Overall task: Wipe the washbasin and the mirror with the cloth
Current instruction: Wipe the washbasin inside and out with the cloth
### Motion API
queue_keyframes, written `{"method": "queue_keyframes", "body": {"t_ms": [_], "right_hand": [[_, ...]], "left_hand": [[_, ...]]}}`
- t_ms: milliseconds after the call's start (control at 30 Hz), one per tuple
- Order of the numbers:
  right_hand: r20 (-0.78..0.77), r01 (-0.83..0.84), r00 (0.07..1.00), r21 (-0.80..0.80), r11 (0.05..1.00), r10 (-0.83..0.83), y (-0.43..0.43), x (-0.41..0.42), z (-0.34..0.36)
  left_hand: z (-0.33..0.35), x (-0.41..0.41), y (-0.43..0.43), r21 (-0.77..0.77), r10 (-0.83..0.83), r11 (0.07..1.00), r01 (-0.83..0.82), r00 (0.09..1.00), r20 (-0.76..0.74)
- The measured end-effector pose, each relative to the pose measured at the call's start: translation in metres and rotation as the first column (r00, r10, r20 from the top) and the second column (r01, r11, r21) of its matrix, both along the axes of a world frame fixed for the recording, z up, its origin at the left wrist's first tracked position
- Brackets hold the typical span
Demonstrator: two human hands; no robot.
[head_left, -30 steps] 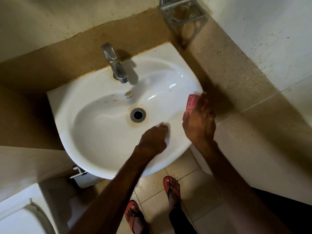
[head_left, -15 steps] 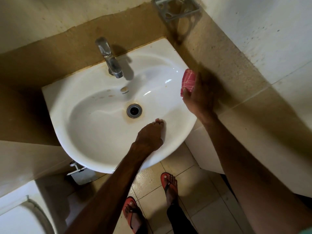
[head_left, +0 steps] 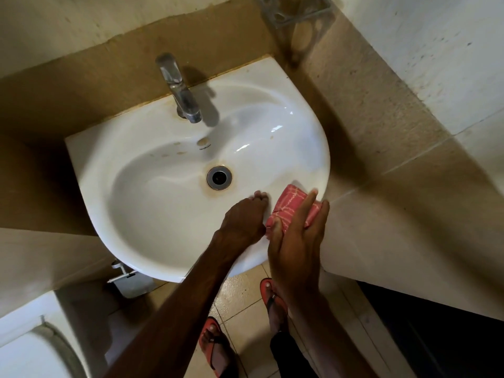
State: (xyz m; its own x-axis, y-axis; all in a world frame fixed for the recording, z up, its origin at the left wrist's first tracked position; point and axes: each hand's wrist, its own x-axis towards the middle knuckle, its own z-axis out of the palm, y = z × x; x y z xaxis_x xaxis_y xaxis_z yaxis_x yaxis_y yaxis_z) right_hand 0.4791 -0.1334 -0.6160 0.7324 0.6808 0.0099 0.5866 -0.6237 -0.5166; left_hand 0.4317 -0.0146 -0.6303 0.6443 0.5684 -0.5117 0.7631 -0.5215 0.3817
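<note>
The white washbasin (head_left: 152, 192) hangs on the tiled wall, with brown stains around its drain (head_left: 219, 177). My right hand (head_left: 296, 241) presses a folded pink checked cloth (head_left: 290, 207) onto the basin's front right rim. My left hand (head_left: 244, 221) rests knuckles-up on the front rim just left of the cloth, fingers curled over the inner edge. The mirror is out of view.
A chrome tap (head_left: 178, 90) stands at the back of the basin. A metal soap holder (head_left: 294, 9) is fixed to the wall corner above. A toilet (head_left: 30, 347) sits at lower left. My feet in red flip-flops (head_left: 215, 345) stand on the floor tiles below the basin.
My right hand has brought the cloth from the basin's far right rim back down to the front right rim, close beside my left hand. The left hand has stayed on the front rim.
</note>
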Motion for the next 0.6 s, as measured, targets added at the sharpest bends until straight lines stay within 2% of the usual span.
{"method": "queue_keyframes", "body": {"t_ms": [100, 200, 267, 367, 433, 600], "right_hand": [[0.032, -0.022, 0.999, -0.170, 0.985, 0.028, 0.027, 0.047, 0.001], [0.232, -0.083, 0.962, -0.262, 0.961, 0.147, 0.068, 0.107, -0.003], [0.313, -0.148, 0.917, -0.309, 0.939, 0.247, 0.099, 0.137, -0.005], [0.448, -0.274, 0.775, -0.399, 0.875, 0.447, 0.138, 0.165, 0.001], [0.479, -0.356, 0.672, -0.461, 0.813, 0.566, 0.149, 0.173, 0.007], [0.437, -0.507, 0.657, -0.347, 0.789, 0.614, 0.131, 0.184, -0.002]], "left_hand": [[0.005, -0.001, 0.001, -0.014, 0.027, 1.000, -0.027, 1.000, 0.002], [0.009, -0.002, 0.001, -0.026, 0.049, 0.998, -0.048, 0.999, 0.017], [0.008, -0.002, 0.000, -0.030, 0.047, 0.998, -0.046, 0.999, 0.019], [0.001, -0.003, 0.000, -0.016, 0.012, 1.000, -0.012, 1.000, 0.006], [-0.001, -0.004, 0.000, -0.008, 0.007, 1.000, -0.006, 1.000, 0.009], [-0.005, -0.007, -0.001, 0.003, -0.018, 1.000, 0.018, 0.999, 0.039]]}}
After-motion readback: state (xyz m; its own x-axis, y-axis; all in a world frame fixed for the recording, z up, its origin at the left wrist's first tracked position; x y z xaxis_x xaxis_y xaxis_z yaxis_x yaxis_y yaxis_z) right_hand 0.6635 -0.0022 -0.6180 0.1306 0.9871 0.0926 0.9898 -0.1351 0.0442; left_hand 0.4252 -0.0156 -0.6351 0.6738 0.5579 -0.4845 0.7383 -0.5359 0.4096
